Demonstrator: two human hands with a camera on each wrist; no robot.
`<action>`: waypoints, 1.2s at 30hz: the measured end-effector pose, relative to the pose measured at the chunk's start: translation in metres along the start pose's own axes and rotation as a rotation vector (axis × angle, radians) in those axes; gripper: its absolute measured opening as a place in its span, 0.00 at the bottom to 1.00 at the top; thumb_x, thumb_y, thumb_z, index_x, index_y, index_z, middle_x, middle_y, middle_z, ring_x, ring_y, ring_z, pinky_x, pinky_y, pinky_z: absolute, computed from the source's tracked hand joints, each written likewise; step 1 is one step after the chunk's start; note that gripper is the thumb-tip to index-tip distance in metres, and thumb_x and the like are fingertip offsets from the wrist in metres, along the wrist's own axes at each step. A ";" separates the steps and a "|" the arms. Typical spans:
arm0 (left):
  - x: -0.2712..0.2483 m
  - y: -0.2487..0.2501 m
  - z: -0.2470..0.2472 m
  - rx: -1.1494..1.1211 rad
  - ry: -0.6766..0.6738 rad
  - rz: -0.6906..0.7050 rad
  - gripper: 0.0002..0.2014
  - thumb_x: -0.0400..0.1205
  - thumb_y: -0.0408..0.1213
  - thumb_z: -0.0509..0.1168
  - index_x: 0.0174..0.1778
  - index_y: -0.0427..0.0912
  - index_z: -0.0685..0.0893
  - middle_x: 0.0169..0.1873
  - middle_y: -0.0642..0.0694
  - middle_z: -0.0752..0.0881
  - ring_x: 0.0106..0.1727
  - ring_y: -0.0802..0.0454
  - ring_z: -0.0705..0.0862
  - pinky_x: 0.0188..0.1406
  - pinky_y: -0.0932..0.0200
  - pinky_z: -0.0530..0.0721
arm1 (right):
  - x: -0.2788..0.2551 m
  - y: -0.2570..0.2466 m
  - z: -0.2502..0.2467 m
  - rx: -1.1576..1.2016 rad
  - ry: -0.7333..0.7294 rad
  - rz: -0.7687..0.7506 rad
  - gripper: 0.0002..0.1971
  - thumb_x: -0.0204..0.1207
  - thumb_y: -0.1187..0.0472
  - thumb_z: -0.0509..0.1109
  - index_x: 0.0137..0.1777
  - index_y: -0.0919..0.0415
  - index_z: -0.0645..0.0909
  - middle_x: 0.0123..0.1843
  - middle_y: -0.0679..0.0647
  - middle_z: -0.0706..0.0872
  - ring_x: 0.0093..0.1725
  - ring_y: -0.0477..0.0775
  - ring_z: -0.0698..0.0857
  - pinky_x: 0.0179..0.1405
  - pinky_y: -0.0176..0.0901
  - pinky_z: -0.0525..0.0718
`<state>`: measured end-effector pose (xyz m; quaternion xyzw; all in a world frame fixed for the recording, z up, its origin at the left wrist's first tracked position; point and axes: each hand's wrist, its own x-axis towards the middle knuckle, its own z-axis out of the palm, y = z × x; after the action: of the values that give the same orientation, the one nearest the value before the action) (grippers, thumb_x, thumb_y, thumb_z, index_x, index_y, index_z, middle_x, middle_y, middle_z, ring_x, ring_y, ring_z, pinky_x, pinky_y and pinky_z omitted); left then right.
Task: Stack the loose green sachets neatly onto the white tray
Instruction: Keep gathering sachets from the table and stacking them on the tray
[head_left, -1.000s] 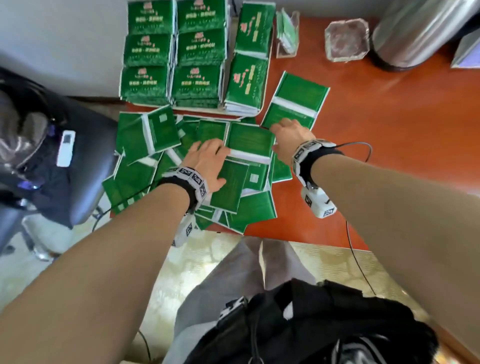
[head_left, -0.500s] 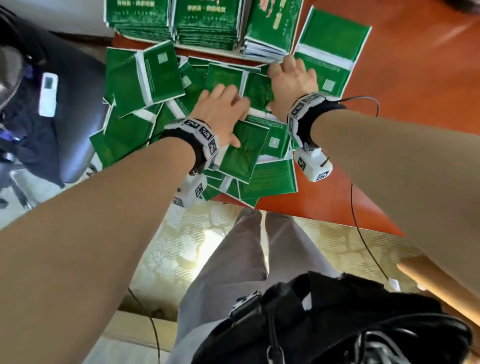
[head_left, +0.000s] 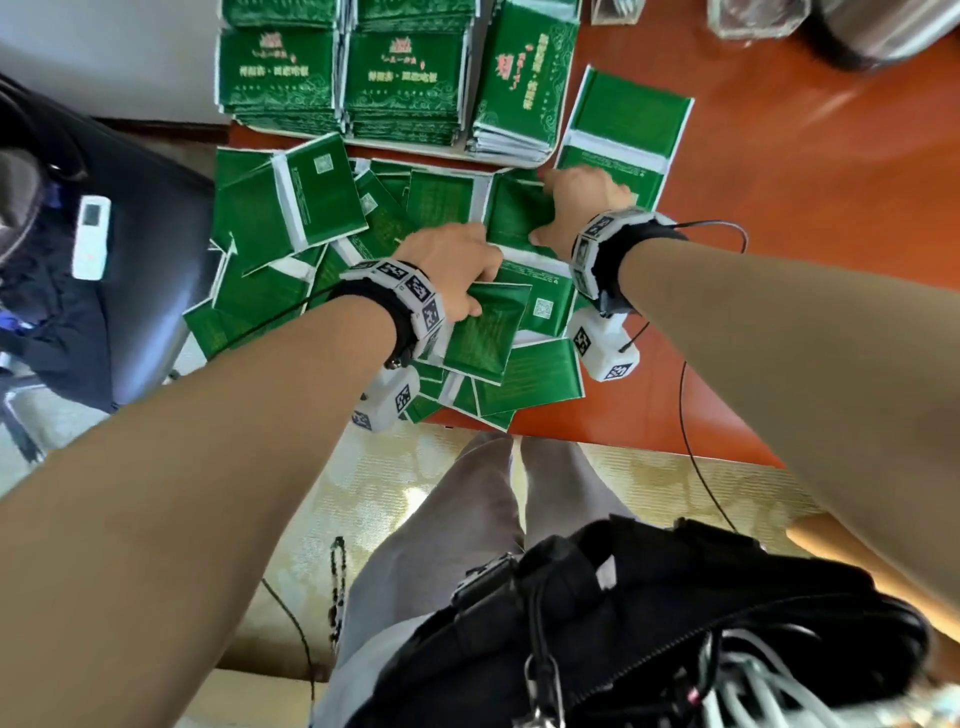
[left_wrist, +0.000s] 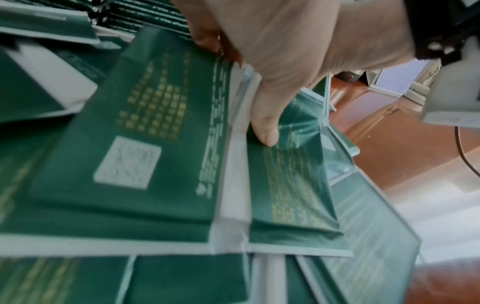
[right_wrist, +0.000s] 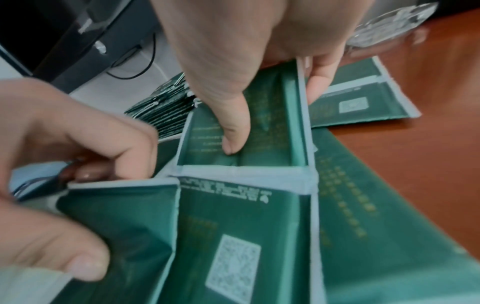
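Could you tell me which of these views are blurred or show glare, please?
Head view: mostly sharp, the printing on the stacked sachets legible, with a bright sheen on the red table and wide-angle bending at the edges. Left wrist view: motion blur smears the sachet text. Right wrist view: the left hand up close is soft.

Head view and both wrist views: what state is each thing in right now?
left hand: grips a loose sachet in the pile.
right hand: thumb and fingers pinch a sachet, bowing it.
loose sachets: scattered, overlapping, back side up on the table.
stacked sachets: neat piles, front side up, on the white tray.
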<state>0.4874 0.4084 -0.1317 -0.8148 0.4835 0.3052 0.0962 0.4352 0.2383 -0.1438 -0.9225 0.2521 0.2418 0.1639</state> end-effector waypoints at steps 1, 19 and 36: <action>0.002 0.001 -0.006 -0.015 -0.014 0.001 0.15 0.79 0.51 0.75 0.53 0.52 0.78 0.52 0.51 0.78 0.54 0.47 0.79 0.46 0.53 0.76 | -0.005 0.004 -0.006 0.019 -0.007 0.012 0.23 0.77 0.53 0.76 0.71 0.57 0.77 0.61 0.58 0.83 0.63 0.63 0.80 0.65 0.59 0.76; 0.068 0.092 -0.021 -0.556 0.092 -0.248 0.14 0.81 0.42 0.72 0.53 0.43 0.75 0.42 0.47 0.78 0.48 0.45 0.79 0.43 0.51 0.78 | -0.089 0.159 -0.031 -0.225 -0.096 0.190 0.11 0.73 0.71 0.66 0.53 0.61 0.83 0.39 0.59 0.83 0.39 0.65 0.86 0.35 0.50 0.84; 0.026 0.118 -0.027 -0.164 0.141 -0.035 0.17 0.74 0.28 0.71 0.47 0.59 0.81 0.48 0.55 0.83 0.41 0.52 0.82 0.36 0.56 0.80 | -0.126 0.185 -0.015 -0.319 -0.107 0.073 0.13 0.78 0.70 0.64 0.59 0.60 0.84 0.45 0.58 0.82 0.43 0.63 0.83 0.35 0.50 0.82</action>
<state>0.4075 0.3167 -0.1092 -0.8477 0.4481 0.2839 0.0005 0.2445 0.1288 -0.0976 -0.9130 0.2348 0.3331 0.0197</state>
